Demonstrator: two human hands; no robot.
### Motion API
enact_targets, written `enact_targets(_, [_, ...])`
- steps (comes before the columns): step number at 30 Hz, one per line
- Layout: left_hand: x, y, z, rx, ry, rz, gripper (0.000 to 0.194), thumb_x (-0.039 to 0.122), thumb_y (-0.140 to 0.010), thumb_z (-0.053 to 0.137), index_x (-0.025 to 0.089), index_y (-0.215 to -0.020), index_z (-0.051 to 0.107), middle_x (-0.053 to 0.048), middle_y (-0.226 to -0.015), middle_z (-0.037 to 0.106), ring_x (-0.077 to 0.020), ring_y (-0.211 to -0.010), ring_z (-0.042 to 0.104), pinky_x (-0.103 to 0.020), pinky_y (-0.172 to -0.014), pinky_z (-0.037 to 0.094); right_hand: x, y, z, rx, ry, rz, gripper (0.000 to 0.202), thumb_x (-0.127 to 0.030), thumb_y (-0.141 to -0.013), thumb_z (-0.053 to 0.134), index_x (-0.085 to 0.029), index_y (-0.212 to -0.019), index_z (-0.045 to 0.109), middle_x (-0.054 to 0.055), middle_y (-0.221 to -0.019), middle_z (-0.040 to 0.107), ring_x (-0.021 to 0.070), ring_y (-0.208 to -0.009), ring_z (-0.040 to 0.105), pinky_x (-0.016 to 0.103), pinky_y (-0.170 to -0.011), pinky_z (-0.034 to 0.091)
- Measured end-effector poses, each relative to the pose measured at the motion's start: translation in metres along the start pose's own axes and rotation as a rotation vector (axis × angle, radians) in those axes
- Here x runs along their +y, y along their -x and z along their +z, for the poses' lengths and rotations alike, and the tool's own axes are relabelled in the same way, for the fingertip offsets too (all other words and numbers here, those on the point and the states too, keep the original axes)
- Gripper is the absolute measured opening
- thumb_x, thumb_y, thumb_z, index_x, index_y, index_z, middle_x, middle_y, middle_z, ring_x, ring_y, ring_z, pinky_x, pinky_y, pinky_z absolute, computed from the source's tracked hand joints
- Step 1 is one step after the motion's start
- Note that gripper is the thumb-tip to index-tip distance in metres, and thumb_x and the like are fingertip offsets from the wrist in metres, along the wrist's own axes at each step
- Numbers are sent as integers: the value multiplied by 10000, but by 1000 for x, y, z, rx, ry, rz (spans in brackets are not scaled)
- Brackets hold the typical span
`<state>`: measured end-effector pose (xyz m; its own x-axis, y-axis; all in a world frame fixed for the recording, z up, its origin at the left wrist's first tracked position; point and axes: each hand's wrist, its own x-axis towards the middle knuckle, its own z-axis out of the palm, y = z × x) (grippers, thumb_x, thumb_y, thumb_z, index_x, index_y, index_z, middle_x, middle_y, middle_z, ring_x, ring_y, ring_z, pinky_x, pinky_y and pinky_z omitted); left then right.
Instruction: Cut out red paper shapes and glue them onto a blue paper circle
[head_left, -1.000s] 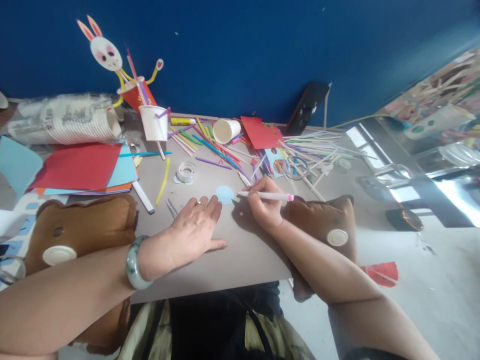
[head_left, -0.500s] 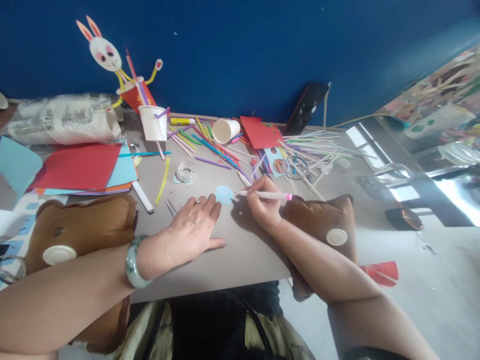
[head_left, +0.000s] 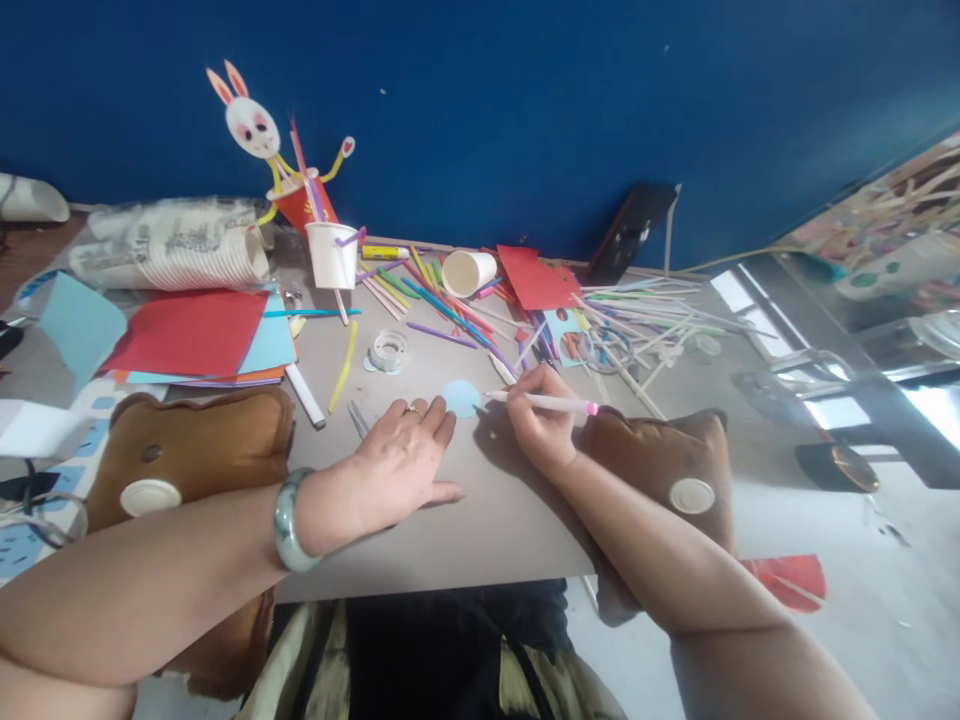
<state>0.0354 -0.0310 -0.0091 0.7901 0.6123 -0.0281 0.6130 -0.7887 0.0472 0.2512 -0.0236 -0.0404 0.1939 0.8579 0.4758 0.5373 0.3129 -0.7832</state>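
Note:
A small light-blue paper disc [head_left: 463, 398] lies flat on the grey table [head_left: 442, 545] between my hands. My left hand [head_left: 405, 460] rests palm down with its fingers stretched out, the fingertips at the disc's left edge. In my right hand [head_left: 544, 420] is a white marker pen with a pink end [head_left: 566, 403], its tip pointing left at the disc's right edge. Whether the tip touches the paper I cannot tell. Scissors [head_left: 358, 420] lie partly under my left hand. Just beyond them sits a roll of clear tape [head_left: 388, 351].
A rabbit-faced cup figure [head_left: 253, 128] and a white paper cup [head_left: 332, 255] stand at the back left. Bagged cups [head_left: 169, 245] and coloured paper [head_left: 187, 330] lie left. Pipe cleaners [head_left: 450, 305] and pale sticks [head_left: 645, 310] cover the back. Brown cushions [head_left: 660, 455] flank the table edge.
The whole view has shifted, so things appear a little further right and slightly lower. My hands keep nearly the same pose around the disc, and the pen stays in my right hand.

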Motion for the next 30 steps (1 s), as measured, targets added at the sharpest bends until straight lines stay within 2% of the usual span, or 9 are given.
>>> enact_targets(20, [2, 0, -1, 25, -14, -4, 761, 634, -822, 646, 78, -1324, 511, -191, -1290, 580, -319, -1041, 568, -438, -925, 387, 0, 0, 0, 15, 28, 6, 124, -198, -711, 579, -235, -644, 481, -37, -575, 544, 131, -511, 477, 279, -495, 383])
enact_targets(30, [-4, 0, 7, 20, 4, 17, 726, 643, -855, 586, 91, -1319, 496, -190, -1301, 562, -334, -1081, 563, -462, -945, 384, -4, -2, 1, 18, 38, 22, 122, -177, -680, 547, -236, -611, 466, -37, -549, 525, 126, -487, 465, 280, -480, 372])
